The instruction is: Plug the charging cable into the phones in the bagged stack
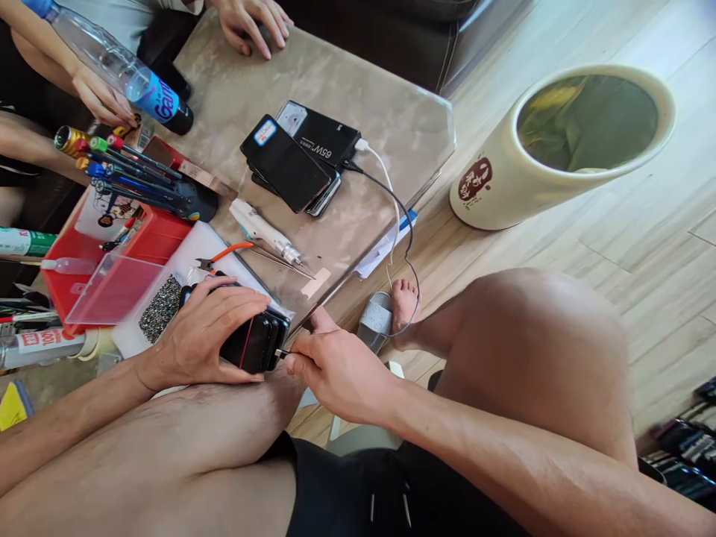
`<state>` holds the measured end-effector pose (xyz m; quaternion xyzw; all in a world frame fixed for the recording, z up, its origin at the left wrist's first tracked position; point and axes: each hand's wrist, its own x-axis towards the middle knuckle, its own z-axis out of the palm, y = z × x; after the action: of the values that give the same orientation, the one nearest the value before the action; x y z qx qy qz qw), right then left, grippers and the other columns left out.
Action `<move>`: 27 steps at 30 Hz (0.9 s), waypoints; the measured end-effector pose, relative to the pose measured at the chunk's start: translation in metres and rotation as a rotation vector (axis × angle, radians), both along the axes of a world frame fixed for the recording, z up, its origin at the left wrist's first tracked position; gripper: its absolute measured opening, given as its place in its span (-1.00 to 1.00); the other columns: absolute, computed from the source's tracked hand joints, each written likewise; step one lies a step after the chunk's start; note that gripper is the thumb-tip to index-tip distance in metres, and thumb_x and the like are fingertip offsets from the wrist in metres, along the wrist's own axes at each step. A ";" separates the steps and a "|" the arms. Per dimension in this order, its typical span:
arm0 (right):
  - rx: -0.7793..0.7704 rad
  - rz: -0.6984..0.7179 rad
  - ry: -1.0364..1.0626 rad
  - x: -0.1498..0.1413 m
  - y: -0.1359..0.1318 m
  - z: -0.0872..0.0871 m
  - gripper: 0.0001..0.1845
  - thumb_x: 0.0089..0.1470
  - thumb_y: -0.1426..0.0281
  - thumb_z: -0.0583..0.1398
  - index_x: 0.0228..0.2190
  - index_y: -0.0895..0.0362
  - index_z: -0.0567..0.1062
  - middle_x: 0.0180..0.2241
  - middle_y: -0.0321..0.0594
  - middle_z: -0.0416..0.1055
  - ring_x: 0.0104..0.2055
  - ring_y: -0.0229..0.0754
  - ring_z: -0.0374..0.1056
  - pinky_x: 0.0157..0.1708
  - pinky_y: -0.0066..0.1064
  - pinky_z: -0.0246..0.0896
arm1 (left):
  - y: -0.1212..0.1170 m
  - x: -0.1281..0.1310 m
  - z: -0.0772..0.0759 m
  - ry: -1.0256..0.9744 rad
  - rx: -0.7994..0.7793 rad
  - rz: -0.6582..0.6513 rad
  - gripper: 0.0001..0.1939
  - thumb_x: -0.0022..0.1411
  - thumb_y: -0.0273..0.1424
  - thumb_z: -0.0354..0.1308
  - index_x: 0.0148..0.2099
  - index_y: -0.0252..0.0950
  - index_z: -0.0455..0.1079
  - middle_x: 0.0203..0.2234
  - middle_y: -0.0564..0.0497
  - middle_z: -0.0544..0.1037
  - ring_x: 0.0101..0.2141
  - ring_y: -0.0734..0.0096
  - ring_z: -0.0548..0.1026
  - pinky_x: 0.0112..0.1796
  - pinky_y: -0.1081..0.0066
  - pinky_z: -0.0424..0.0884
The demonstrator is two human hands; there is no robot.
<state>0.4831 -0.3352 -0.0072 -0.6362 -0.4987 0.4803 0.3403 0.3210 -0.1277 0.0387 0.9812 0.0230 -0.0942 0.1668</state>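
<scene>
My left hand (209,328) is wrapped around a stack of black phones (258,344), held just above my thigh at the table edge. A thin red line runs along one phone's side. Between the thumb and fingers of my right hand (341,365) is a small cable plug (281,354). Its tip meets the end of the phones; whether it sits inside a port I cannot tell. Beyond my left hand are orange-handled cutters (229,250), tweezers (277,259) and a white electric screwdriver (265,230).
On the table (391,104), more phones (285,164) lie against a black power bank (324,134) with two cables. A screwdriver holder (198,200), a red box (159,239) and a white tray of screws (159,309) crowd the left. A tall bin (497,186) stands on the floor. Another person's hand (251,22) rests on the far edge.
</scene>
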 end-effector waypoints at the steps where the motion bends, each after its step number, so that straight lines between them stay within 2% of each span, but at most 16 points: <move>1: -0.008 0.005 -0.006 0.000 0.001 0.001 -0.70 0.38 0.30 0.16 -0.38 0.12 0.57 -0.38 -0.22 0.40 -0.27 -0.13 0.24 -0.26 -0.34 0.06 | 0.001 0.000 0.000 -0.007 0.003 -0.017 -0.20 0.11 0.06 0.36 0.31 -0.01 0.21 0.13 -0.07 0.57 0.14 -0.04 0.52 0.36 -0.16 0.11; 6: -0.032 0.036 0.037 0.004 0.002 0.006 -0.69 0.40 0.29 0.14 -0.32 0.13 0.60 -0.35 -0.23 0.40 -0.34 -0.22 0.19 -0.23 -0.32 0.02 | 0.003 0.002 0.003 -0.066 0.012 -0.101 -0.17 0.16 0.04 0.34 0.35 -0.10 0.15 0.09 -0.14 0.57 0.10 -0.07 0.53 0.30 -0.21 0.19; 12: -0.024 0.039 0.052 0.006 0.005 0.009 -0.70 0.40 0.30 0.14 -0.31 0.14 0.60 -0.31 -0.26 0.41 -0.39 -0.31 0.17 -0.24 -0.34 -0.04 | 0.003 0.003 0.004 -0.068 0.027 -0.117 -0.17 0.18 0.05 0.32 0.36 -0.13 0.13 0.08 -0.18 0.56 0.10 -0.09 0.52 0.29 -0.21 0.18; 20: 0.000 0.011 -0.019 0.005 0.007 0.005 -0.66 0.34 0.33 0.16 -0.47 0.15 0.52 -0.53 -0.35 0.28 -0.47 -0.30 0.03 -0.35 -0.34 -0.14 | 0.002 0.006 0.004 -0.063 0.069 -0.150 -0.14 0.14 0.04 0.36 0.35 -0.13 0.11 0.06 -0.14 0.59 0.09 -0.02 0.55 0.28 -0.11 0.19; 27: 0.005 -0.008 -0.009 0.005 0.007 0.002 -0.68 0.34 0.34 0.17 -0.44 0.14 0.58 -0.48 -0.29 0.38 -0.40 -0.26 0.16 -0.35 -0.37 -0.10 | 0.000 0.006 0.002 -0.048 0.098 -0.173 -0.18 0.17 -0.01 0.36 0.32 -0.20 0.13 0.07 -0.20 0.58 0.09 -0.03 0.54 0.28 -0.12 0.16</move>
<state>0.4876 -0.3280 -0.0050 -0.6395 -0.4988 0.4748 0.3419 0.3269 -0.1277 0.0406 0.9885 -0.0612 -0.0835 0.1102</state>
